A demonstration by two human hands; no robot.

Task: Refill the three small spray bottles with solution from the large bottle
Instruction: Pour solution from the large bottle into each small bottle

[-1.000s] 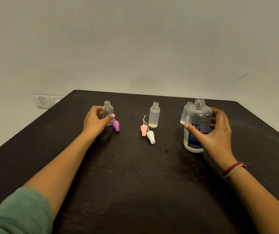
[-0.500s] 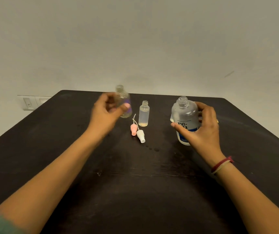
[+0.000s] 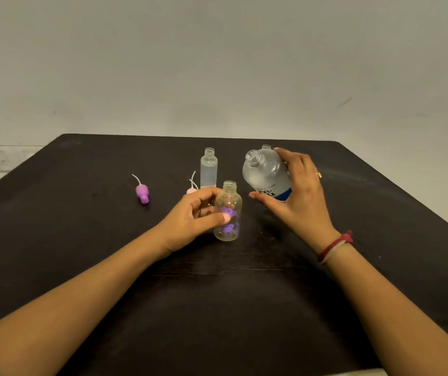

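Left hand (image 3: 190, 221) grips a clear, purple-printed small bottle (image 3: 228, 213); right hand (image 3: 296, 196) grips the tilted, uncapped big bottle (image 3: 266, 172). Three small bottles, two caps (image 3: 142, 191).

3 sm bottles (image 3: 227, 213), 1 lg bottle (image 3: 267, 175), 2 spray caps (image 3: 142, 192), 2 hands (image 3: 190, 221).

The dark matte tabletop (image 3: 380, 213) lies open along its right side and between the two forearms. On the left, only a purple spray cap with a white tube (image 3: 142, 192) lies in the way. The middle is crowded — a slim clear upright bottle (image 3: 208, 169), a pink spray cap (image 3: 191, 190) just beside it, and the round clear bottle with purple print (image 3: 228, 213), a narrow gap from the tilted large frosted bottle (image 3: 267, 175).
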